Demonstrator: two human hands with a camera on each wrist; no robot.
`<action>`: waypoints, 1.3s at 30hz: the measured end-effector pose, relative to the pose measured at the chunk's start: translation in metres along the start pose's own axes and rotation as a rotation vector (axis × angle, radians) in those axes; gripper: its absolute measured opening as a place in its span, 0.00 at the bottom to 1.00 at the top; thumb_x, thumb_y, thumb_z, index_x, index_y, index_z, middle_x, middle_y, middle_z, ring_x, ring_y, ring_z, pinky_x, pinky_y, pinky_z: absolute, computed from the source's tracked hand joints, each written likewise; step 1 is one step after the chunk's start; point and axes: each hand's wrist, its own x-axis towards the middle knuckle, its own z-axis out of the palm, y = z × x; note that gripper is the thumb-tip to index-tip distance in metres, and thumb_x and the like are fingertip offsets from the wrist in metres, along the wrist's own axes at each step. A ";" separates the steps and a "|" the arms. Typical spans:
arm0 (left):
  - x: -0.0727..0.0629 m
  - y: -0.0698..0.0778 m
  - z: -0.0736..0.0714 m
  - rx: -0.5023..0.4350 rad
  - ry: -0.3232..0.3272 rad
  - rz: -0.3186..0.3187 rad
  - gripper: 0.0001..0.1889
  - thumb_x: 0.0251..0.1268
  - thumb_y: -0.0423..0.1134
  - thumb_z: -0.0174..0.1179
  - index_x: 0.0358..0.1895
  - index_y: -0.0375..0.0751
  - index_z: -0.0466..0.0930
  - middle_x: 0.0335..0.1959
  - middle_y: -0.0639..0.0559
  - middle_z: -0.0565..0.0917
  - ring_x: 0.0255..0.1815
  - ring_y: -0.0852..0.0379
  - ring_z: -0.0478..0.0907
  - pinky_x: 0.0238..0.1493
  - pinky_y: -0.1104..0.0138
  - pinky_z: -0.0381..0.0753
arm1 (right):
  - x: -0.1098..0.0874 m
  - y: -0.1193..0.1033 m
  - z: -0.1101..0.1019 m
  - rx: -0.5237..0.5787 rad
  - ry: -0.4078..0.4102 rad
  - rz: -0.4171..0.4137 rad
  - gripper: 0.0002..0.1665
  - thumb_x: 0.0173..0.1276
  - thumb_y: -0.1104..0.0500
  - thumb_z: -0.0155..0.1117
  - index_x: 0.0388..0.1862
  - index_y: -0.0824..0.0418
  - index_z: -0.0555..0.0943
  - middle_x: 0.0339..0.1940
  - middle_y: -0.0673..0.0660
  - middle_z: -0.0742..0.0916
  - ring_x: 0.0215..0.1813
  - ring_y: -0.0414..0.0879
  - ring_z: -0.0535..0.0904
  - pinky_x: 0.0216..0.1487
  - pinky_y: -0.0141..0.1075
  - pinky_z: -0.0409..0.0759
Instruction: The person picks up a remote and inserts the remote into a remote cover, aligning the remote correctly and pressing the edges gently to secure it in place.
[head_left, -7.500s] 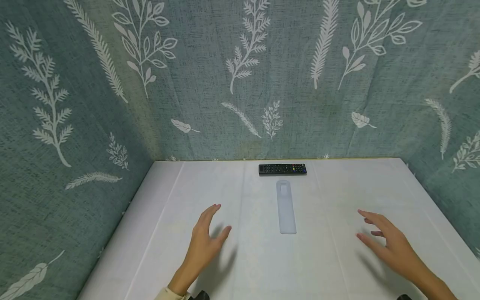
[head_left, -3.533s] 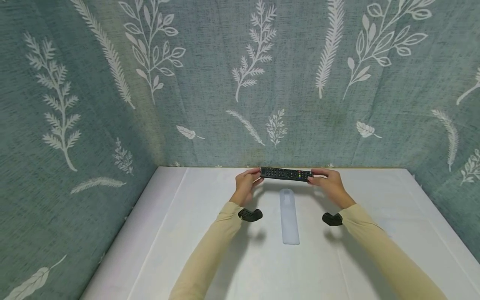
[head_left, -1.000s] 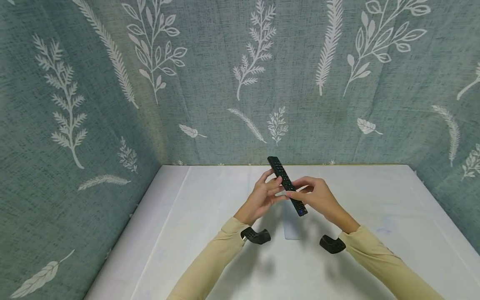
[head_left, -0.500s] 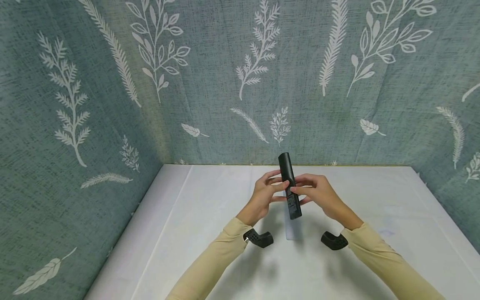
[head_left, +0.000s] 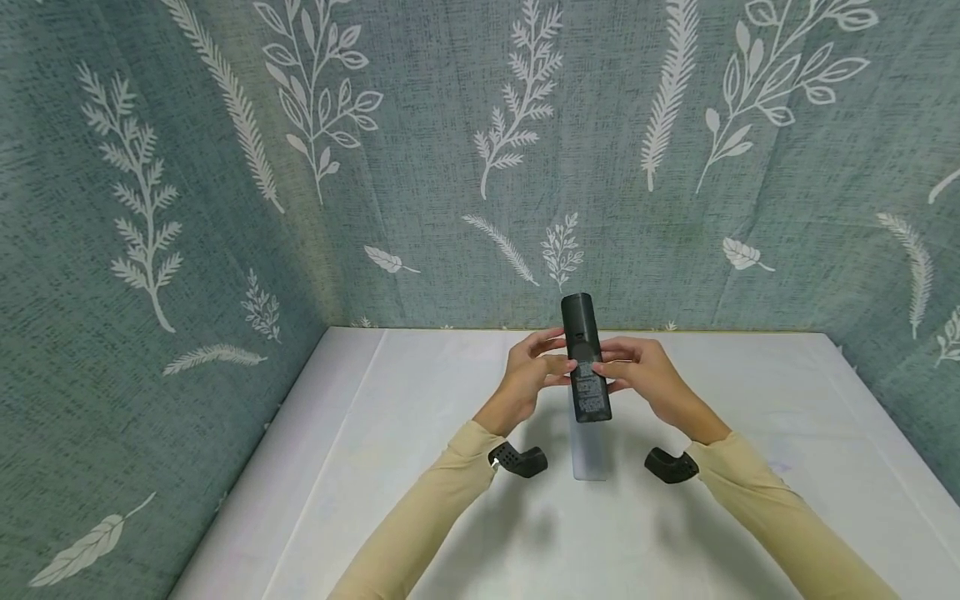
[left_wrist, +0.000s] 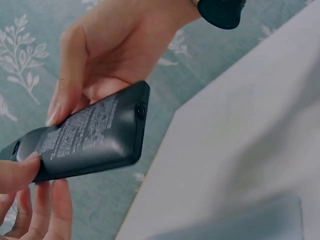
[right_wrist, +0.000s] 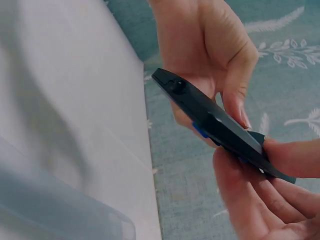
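Observation:
A black remote control (head_left: 581, 333) is held up above the table, its labelled back facing the head camera and its long side running away from me. My left hand (head_left: 521, 379) pinches its left edge, thumb on the back and fingers beneath. On the opposite edge, my right hand (head_left: 651, 382) pinches it the same way. Printed text shows on the remote's back (left_wrist: 80, 130) in the left wrist view. Coloured buttons peek out underneath in the right wrist view. Below lies a translucent, pale silicone remote cover (head_left: 589, 458), its far part hidden by the remote and hands.
A white table (head_left: 390, 467) spreads beneath, bounded by a green leaf-patterned cloth (head_left: 420, 167) at the back and sides. Black wrist devices (head_left: 519, 460) stick out inward from the cuffs of both beige sleeves (head_left: 427, 517).
Both hands reached the remote at the table's back and lifted it. It was turned lengthwise and flipped from buttons up to back up; in the last half second it tilted further toward the camera.

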 end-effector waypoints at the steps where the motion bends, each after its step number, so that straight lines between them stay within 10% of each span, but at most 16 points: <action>1: 0.002 0.001 0.000 0.001 -0.001 -0.002 0.27 0.55 0.23 0.62 0.59 0.45 0.75 0.52 0.44 0.77 0.40 0.51 0.82 0.39 0.60 0.84 | 0.002 0.000 -0.001 -0.004 0.007 0.004 0.26 0.66 0.63 0.63 0.60 0.73 0.72 0.51 0.68 0.81 0.40 0.44 0.83 0.40 0.41 0.84; 39: 0.046 0.001 0.004 0.041 0.032 0.014 0.31 0.52 0.16 0.56 0.61 0.44 0.75 0.50 0.44 0.79 0.39 0.53 0.80 0.40 0.60 0.84 | 0.042 0.005 -0.010 -0.094 0.100 -0.007 0.37 0.61 0.71 0.64 0.70 0.64 0.64 0.54 0.69 0.76 0.35 0.49 0.83 0.35 0.46 0.84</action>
